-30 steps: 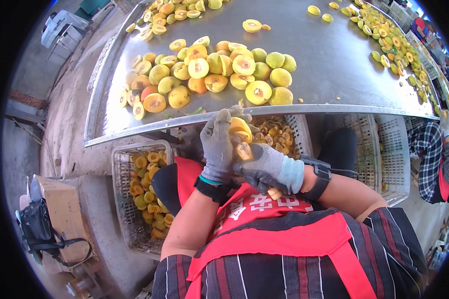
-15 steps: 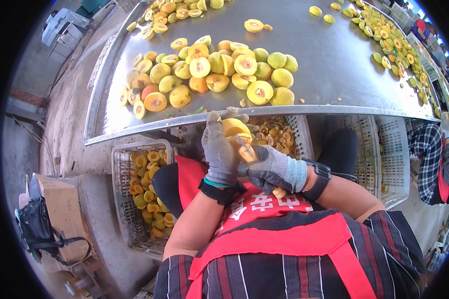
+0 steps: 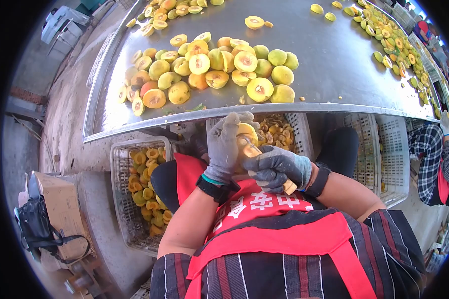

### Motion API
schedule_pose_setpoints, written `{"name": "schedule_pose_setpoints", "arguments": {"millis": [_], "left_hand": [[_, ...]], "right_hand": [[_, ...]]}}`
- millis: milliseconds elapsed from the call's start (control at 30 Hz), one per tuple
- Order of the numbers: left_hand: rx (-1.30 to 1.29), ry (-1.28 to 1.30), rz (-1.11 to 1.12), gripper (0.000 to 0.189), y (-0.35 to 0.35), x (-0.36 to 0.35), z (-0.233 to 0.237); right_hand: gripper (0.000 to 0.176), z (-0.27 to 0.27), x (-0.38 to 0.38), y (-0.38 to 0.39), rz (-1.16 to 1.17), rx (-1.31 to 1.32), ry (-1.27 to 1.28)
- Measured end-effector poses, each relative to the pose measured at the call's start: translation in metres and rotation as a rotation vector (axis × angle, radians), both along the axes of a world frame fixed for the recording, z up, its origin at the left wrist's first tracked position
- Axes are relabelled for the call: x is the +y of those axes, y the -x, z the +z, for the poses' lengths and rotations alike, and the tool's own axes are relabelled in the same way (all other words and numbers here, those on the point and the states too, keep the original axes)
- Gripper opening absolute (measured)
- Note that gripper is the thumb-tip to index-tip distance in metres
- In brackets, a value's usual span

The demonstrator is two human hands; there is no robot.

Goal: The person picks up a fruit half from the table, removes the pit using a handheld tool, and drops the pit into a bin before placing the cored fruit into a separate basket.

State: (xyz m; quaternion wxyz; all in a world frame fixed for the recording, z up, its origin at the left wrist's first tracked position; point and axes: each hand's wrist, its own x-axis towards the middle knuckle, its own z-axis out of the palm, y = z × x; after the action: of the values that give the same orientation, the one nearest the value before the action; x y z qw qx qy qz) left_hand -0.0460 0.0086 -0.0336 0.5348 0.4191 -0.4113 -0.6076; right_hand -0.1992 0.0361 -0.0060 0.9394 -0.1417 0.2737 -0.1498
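Observation:
Just below the table edge, my gloved left hand (image 3: 223, 147) is closed around a yellow peach half (image 3: 247, 130). My right hand (image 3: 280, 167), in a grey glove with a dark palm, grips a wooden-handled pitting tool (image 3: 289, 187). The tool's metal end meets the fruit's cut face, but its exact shape is blurred and partly hidden by my fingers. Beyond my hands, a heap of halved peaches (image 3: 199, 65) lies on the metal table (image 3: 324, 65), several with stones still in the cut faces.
A crate (image 3: 118, 199) of pitted halves stands at my lower left. Under the table edge, another crate (image 3: 300, 134) holds stones and scraps. Stacked white crates (image 3: 391, 149) stand at right, near a co-worker's gloved hand (image 3: 446, 122). More halves (image 3: 394, 45) line the table's right side.
Both hands have shifted slightly right with the peach half and tool. My right hand has turned, and the tool's handle end now points further right.

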Motion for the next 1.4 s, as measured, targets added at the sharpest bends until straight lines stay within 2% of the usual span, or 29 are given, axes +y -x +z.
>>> {"name": "schedule_pose_setpoints", "arguments": {"millis": [67, 100, 300, 367, 400, 567, 633, 700, 767, 833, 900, 933, 967, 1033, 1067, 1100, 1133, 1167, 1200, 1267, 1333, 1400], "left_hand": [[0.217, -0.183, 0.031, 0.039, 0.002, 0.0, -0.004], [0.218, -0.183, 0.03, 0.039, 0.002, 0.0, -0.003], [0.198, -0.257, -0.022, 0.044, 0.0, -0.004, -0.002], [0.512, -0.306, 0.002, 0.046, 0.0, -0.005, -0.006], [0.614, -0.398, -0.092, 0.05, 0.004, 0.0, 0.009], [0.401, -0.307, 0.008, 0.055, -0.009, -0.009, 0.019], [0.621, -0.285, -0.012, 0.062, -0.027, -0.011, 0.022], [0.638, -0.265, 0.014, 0.067, -0.046, -0.009, 0.024], [0.608, -0.191, 0.091, 0.06, -0.062, -0.002, 0.036], [0.546, -0.158, 0.216, 0.05, -0.093, 0.009, 0.04], [0.237, 0.027, 0.311, 0.042, -0.128, 0.03, 0.043], [0.064, 0.038, 0.413, 0.039, -0.154, 0.044, 0.041], [-0.112, 0.053, 0.512, 0.037, -0.179, 0.06, 0.04], [-0.382, 0.044, 0.536, 0.034, -0.207, 0.092, 0.051], [-0.588, -0.095, 0.491, 0.035, -0.241, 0.112, 0.036], [-0.795, -0.233, 0.446, 0.036, -0.268, 0.126, 0.021], [-0.804, -0.224, 0.449, 0.036, -0.268, 0.13, 0.021], [-1.028, -0.194, 0.424, 0.037, -0.267, 0.132, 0.023], [-1.25, -0.163, 0.399, 0.037, -0.264, 0.133, 0.025], [-0.934, -0.175, 0.469, 0.041, -0.228, 0.089, 0.051], [-1.038, -0.053, 0.379, 0.041, -0.181, 0.037, 0.08], [-1.196, 0.145, 0.282, 0.043, -0.164, -0.017, 0.067]], "right_hand": [[0.014, 0.004, 0.0, -0.002, -0.001, 0.046, 0.065], [0.014, 0.005, 0.001, -0.003, -0.007, 0.093, 0.129], [0.016, 0.001, 0.003, -0.001, -0.043, 0.128, 0.146], [0.016, 0.014, 0.004, -0.002, 0.151, 0.164, 0.348], [0.018, 0.016, 0.004, -0.004, 0.134, 0.1, 0.391], [0.019, 0.017, 0.004, 0.003, 0.123, 0.185, 0.438], [0.019, 0.016, 0.001, 0.013, 0.087, 0.16, 0.393], [0.019, 0.01, -0.005, 0.021, 0.11, 0.258, 0.452], [0.018, 0.001, -0.009, 0.024, 0.058, 0.365, 0.515], [0.019, -0.004, -0.016, 0.027, 0.07, 0.464, 0.557], [0.022, -0.006, -0.02, 0.033, 0.106, 0.587, 0.637], [0.03, -0.004, -0.018, 0.035, 0.078, 0.583, 0.7], [0.03, -0.006, -0.018, 0.037, 0.063, 0.588, 0.691], [0.042, -0.013, -0.019, 0.041, 0.014, 0.501, 0.498], [0.053, -0.018, -0.021, 0.041, 0.035, 0.535, 0.546], [0.053, -0.026, -0.021, 0.044, 0.029, 0.531, 0.546], [0.056, -0.036, -0.021, 0.048, 0.076, 0.577, 0.545], [0.058, -0.04, -0.023, 0.047, 0.124, 0.622, 0.548], [0.059, -0.023, -0.022, 0.045, 0.121, 0.615, 0.51], [0.06, -0.033, -0.019, 0.044, 0.156, 0.619, 0.487], [0.06, -0.041, -0.014, 0.04, 0.175, 0.646, 0.51], [0.064, -0.02, -0.012, 0.038, 0.181, 0.665, 0.537]]}}
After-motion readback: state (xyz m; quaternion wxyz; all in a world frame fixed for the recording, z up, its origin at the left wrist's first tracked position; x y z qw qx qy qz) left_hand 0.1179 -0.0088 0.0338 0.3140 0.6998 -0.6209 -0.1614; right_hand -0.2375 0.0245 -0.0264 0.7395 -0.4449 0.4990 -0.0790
